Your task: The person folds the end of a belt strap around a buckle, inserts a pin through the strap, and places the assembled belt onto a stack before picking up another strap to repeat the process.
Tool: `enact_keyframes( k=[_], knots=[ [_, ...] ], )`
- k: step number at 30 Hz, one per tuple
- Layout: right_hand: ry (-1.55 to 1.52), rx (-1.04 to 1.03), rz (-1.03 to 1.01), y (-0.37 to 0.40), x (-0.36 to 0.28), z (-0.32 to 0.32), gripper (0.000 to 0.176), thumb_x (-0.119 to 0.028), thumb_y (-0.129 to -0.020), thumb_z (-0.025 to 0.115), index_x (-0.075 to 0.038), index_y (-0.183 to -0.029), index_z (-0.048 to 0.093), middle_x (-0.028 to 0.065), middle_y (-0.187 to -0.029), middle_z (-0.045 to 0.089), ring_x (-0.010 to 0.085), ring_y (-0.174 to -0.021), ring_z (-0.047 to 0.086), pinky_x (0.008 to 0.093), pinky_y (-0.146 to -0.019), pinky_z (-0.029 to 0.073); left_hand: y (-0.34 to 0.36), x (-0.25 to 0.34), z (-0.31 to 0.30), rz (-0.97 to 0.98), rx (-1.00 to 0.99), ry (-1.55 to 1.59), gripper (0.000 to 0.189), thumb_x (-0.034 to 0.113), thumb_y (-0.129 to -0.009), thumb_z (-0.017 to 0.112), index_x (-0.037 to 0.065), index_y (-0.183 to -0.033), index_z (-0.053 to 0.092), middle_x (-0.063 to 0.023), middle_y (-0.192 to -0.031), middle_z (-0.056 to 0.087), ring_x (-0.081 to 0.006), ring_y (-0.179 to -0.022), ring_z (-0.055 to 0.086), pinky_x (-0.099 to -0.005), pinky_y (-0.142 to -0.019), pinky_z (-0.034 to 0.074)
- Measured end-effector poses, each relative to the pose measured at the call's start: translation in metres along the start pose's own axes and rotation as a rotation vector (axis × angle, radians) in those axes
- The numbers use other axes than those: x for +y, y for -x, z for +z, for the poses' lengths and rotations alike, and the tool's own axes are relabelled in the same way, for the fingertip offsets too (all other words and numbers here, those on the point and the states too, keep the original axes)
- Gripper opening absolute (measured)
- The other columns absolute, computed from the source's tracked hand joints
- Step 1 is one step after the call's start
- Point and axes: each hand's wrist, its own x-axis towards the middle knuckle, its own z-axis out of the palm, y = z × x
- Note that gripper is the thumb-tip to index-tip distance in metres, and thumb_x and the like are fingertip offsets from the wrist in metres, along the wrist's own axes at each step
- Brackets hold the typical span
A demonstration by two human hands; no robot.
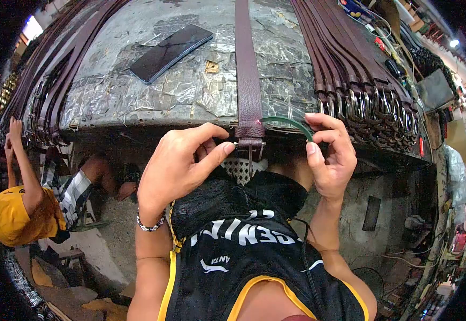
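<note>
A dark brown leather belt [249, 75] runs down over the bench edge, its metal buckle [251, 143] hanging at the near end below a leather loop. My left hand [182, 160] is beside the buckle's left side, thumb and index finger curled close together. Something small and pale shows at the thumb tip, too small to name. Between thumb and fingers, my right hand [332, 152] pinches a thin, curved green strip [293, 122]. The strip's other end reaches the belt's right edge, just above the loop.
A phone [172, 52] lies on the tape-covered bench [120, 101]. Several belts with buckles [369, 104] hang over the edge at right; more belts [67, 85] hang at left. A person in a yellow top [21, 214] sits at far left, hands raised to the belts.
</note>
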Motion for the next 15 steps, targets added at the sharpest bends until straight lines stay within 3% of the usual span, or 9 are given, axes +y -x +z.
enact_keyframes(
  k=[15],
  knots=[
    [0.023,-0.011,-0.012,0.000,0.000,0.000,0.010,0.001,-0.084,0.071,0.002,-0.091,0.065,0.0201,-0.122,0.071,0.0273,-0.106,0.069,0.0393,-0.098,0.054,-0.004,-0.001,0.014,-0.012,0.091,0.101,0.021,0.019,-0.098,0.076,-0.002,-0.100,0.072,-0.0033,-0.065,0.062,-0.0079,-0.058,0.056,-0.0271,-0.056,0.045]
  ],
)
